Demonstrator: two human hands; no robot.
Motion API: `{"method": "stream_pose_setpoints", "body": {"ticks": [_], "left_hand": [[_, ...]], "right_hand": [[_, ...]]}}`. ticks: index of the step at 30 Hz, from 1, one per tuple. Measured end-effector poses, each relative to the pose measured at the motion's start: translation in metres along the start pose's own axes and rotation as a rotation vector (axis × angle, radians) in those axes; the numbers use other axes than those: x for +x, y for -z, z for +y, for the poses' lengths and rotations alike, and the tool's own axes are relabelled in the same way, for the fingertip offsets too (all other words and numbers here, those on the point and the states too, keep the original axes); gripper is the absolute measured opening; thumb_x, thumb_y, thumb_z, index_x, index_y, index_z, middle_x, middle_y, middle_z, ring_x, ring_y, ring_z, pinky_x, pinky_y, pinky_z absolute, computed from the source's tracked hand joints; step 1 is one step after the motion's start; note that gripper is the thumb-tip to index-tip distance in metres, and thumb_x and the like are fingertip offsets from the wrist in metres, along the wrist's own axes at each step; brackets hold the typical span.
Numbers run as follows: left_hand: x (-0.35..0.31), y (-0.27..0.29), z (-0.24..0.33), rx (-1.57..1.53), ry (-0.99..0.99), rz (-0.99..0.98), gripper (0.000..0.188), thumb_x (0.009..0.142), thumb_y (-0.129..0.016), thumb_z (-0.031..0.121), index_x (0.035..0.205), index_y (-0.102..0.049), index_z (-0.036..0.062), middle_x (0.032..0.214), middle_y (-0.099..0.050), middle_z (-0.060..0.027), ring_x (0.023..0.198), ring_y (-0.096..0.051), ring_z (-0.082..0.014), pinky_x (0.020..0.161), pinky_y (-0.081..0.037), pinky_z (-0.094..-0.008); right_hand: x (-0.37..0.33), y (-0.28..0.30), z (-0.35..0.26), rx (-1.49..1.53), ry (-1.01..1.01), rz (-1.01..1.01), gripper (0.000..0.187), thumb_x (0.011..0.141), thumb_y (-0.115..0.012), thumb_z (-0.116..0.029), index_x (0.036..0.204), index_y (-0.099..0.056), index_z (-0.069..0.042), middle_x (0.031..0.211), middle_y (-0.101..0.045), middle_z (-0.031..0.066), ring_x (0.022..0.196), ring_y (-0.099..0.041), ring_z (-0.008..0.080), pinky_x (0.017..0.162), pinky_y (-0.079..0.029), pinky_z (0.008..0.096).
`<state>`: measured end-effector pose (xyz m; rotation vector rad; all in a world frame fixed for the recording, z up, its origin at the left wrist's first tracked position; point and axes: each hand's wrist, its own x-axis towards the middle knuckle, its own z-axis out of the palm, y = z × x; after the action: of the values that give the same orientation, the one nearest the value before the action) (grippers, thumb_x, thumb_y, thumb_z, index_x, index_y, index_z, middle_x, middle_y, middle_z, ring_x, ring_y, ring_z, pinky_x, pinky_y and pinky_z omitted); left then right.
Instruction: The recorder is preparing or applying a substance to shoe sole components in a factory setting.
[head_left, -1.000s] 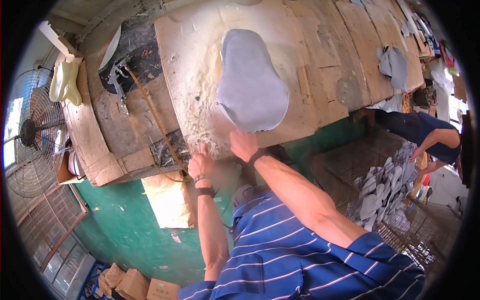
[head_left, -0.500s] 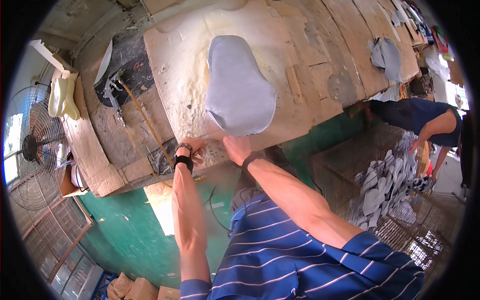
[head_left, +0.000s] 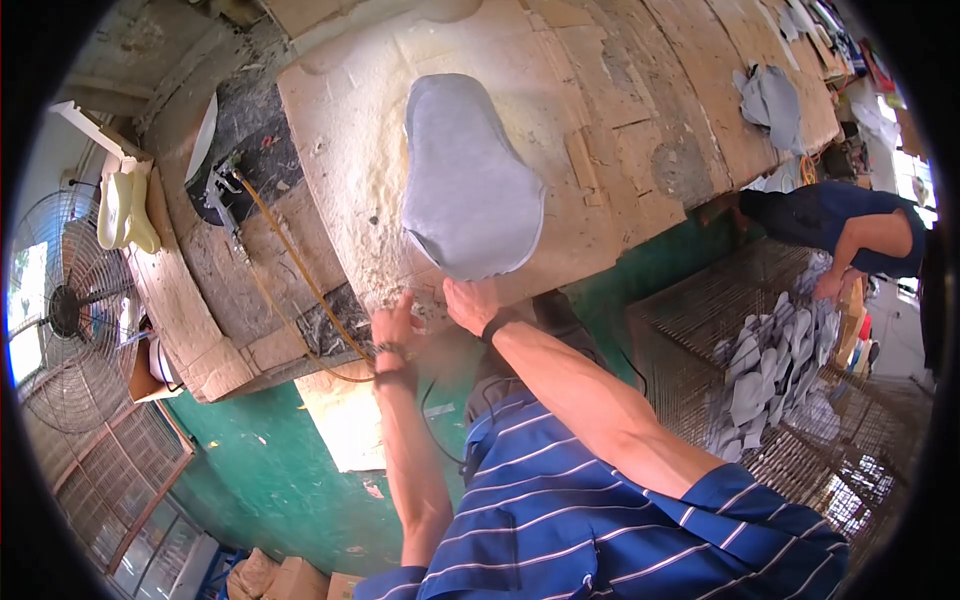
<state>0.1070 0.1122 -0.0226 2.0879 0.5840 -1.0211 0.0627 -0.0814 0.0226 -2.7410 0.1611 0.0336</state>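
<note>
On desk [head_left: 600, 215]: grey panel [head_left: 470, 180] already laid flat; spray gun [head_left: 221, 195] unheld; anything left, unclear. Near panel: left hand [head_left: 394, 328], right hand [head_left: 476, 304]; cannot tell fingers' closure.

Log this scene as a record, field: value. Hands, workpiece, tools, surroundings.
left hand: by the near edge of the cardboard sheet; grip unclear
right hand: beside the grey piece; contact unclear
workpiece: grey piece, flat on the cardboard sheet, wider end nearer the person
tool: spray gun with orange hose, lying left of the sheet
far left: fan
right: co-worker by a wire rack
</note>
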Motion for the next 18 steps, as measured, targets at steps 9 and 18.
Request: {"method": "stream_pose_setpoints", "body": {"ticks": [9, 18], "left_hand": [[-0.077, -0.022, -0.050, -0.353, -0.401, -0.002, 0.073, 0.101, -0.045, 0.064, 0.083, -0.068, -0.0032, 0.054, -0.054, -0.0064, 0.055, -0.069, -0.0273, 0.054, -0.057, -0.0351], [-0.167, 0.031, 0.012, -1.084, -0.713, -0.498, 0.089, 0.065, -0.052, 0.089, 0.087, -0.061, 0.0027, 0.059, -0.051, -0.0018, 0.066, -0.067, -0.0278, 0.068, -0.060, -0.0466]], "right_hand": [[0.004, 0.006, -0.009, -0.046, 0.056, -0.257, 0.012, 0.082, -0.065, -0.013, 0.076, -0.072, -0.004, 0.072, -0.069, 0.0177, 0.065, -0.068, 0.0355, 0.059, -0.051, 0.0483], [-0.011, 0.011, 0.027, -0.018, 0.273, -0.247, 0.014, 0.076, -0.071, -0.016, 0.084, -0.072, -0.005, 0.097, -0.066, 0.0163, 0.103, -0.061, 0.0334, 0.088, -0.051, 0.0489]]}}
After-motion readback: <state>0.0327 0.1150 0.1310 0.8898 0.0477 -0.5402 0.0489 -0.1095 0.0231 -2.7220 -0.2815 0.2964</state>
